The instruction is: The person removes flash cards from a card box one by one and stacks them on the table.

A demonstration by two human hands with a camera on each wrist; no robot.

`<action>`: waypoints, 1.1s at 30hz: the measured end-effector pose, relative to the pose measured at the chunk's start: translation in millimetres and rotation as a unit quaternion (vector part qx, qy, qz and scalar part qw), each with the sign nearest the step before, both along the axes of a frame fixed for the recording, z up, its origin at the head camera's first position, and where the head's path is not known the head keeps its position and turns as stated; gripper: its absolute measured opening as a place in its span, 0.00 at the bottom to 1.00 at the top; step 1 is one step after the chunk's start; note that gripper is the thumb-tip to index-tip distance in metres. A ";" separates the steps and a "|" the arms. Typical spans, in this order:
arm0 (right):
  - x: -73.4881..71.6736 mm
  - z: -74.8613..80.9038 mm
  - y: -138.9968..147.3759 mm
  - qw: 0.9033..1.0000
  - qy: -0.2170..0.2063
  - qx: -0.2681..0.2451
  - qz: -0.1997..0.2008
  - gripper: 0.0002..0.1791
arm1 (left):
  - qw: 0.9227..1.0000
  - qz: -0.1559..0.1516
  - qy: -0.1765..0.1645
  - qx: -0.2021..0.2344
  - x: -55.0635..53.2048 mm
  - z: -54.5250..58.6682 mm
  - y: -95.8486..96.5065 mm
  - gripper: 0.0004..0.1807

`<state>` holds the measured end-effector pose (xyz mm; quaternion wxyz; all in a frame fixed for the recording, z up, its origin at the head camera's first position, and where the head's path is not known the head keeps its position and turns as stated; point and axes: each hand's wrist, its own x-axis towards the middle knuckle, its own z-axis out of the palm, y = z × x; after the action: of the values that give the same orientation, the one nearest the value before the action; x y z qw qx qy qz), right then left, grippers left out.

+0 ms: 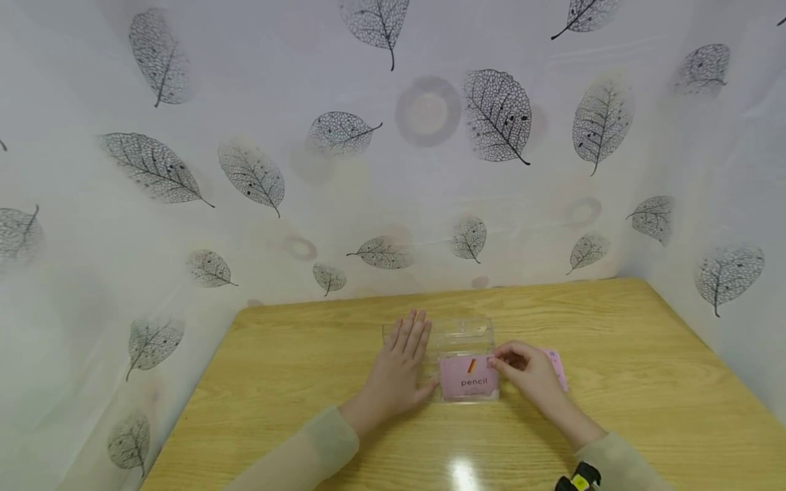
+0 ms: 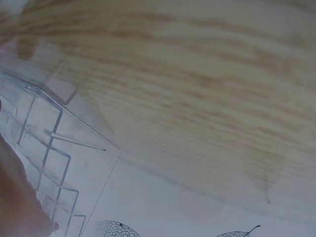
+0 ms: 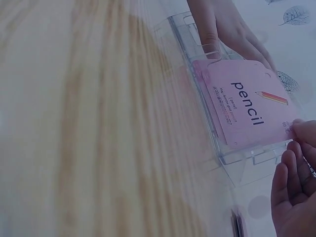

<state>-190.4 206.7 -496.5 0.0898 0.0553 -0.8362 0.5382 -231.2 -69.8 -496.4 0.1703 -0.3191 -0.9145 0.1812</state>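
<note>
A clear plastic box [image 1: 465, 346] with stepped compartments stands on the table. Pink cards lie in its near part, the top one a pencil card [image 1: 454, 382] printed with a pencil picture and "pencil". My right hand [image 1: 533, 378] pinches this card's right corner between thumb and index finger; the right wrist view shows the other fingers [image 3: 279, 185] loosely curled. Fingers straight, my left hand [image 1: 393, 382] lies along the box's left side, its thumb at the near compartment's edge. In the left wrist view, part of that hand [image 2: 19, 197] covers some of the clear compartments.
More pink cards [image 1: 557, 368] lie just right of my right hand, partly hidden behind it; their stacked edges [image 3: 238, 224] show in the right wrist view. Behind the wooden table [image 1: 295, 348] hangs a pale leaf-patterned sheet [image 1: 393, 184], which also closes off both sides.
</note>
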 end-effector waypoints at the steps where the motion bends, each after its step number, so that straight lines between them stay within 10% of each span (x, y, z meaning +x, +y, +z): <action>1: -0.1 0.2 0.1 1.000 0.001 0.001 0.000 0.05 | 1.000 0.000 -0.001 0.001 0.0 -0.4 -0.3 0.57; 33: -1.8 8.4 3.6 1.000 0.009 -0.015 -0.016 0.07 | 1.000 0.000 -0.003 -0.003 0.1 0.7 -1.2 0.57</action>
<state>-192.1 210.3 -488.1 0.1065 0.0452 -0.8279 0.5488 -231.1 -71.0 -495.7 0.1662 -0.3203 -0.9145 0.1827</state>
